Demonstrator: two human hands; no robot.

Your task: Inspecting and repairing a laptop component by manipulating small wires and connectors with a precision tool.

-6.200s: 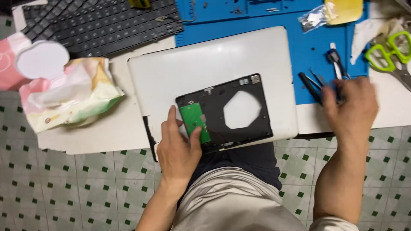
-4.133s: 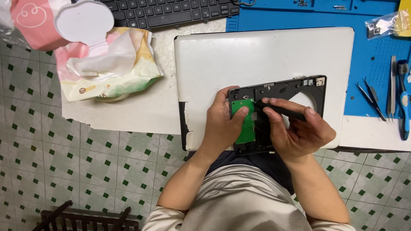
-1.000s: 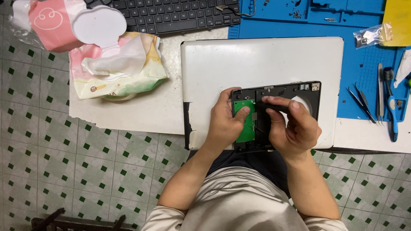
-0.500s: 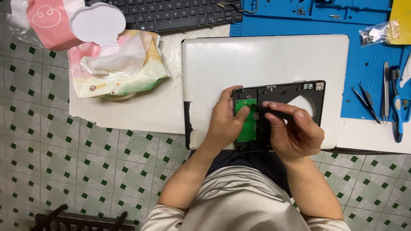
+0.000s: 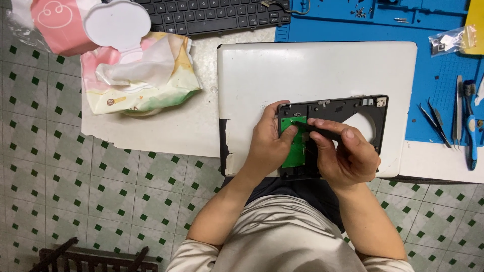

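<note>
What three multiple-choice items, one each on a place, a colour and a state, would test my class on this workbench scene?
1. Where does the black frame lie?
A. on the keyboard
B. on the white panel
C. on the tiled floor

2. What colour is the circuit board in the frame?
A. green
B. red
C. yellow

3. What is the right hand doing?
A. resting open on the blue mat
B. holding scissors
C. gripping a thin black tool

Answers:
1 B, the frame sits on the panel's near right part.
2 A, green shows beside the left hand, which steadies it.
3 C, the fingers close round the tool, its tip at the board.
</note>
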